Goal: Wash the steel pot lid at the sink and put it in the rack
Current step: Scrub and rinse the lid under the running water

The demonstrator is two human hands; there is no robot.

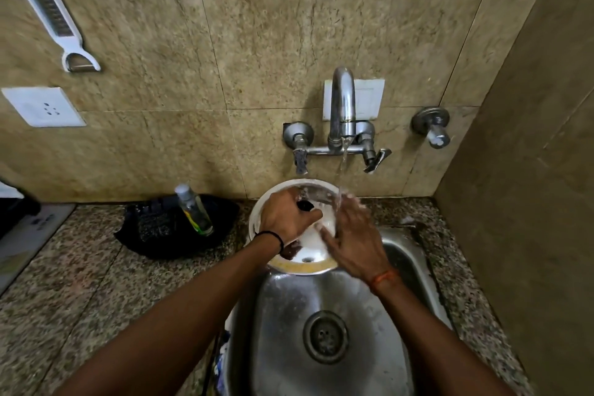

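The round steel pot lid [302,264] is held tilted over the back of the steel sink [289,315], its upper rim under the running tap [343,103]. My left hand [286,219] is shut on the lid near its black knob. My right hand [353,238] lies flat with spread fingers against the lid's right side, where the water stream lands. The lower rim of the lid shows a yellowish band. No rack is in view.
A black cloth with a clear bottle [194,209] on it lies on the speckled granite counter left of the sink. The sink drain [325,336] is uncovered. A white peeler [51,13] and a socket plate [43,106] are on the wall; a side wall stands close on the right.
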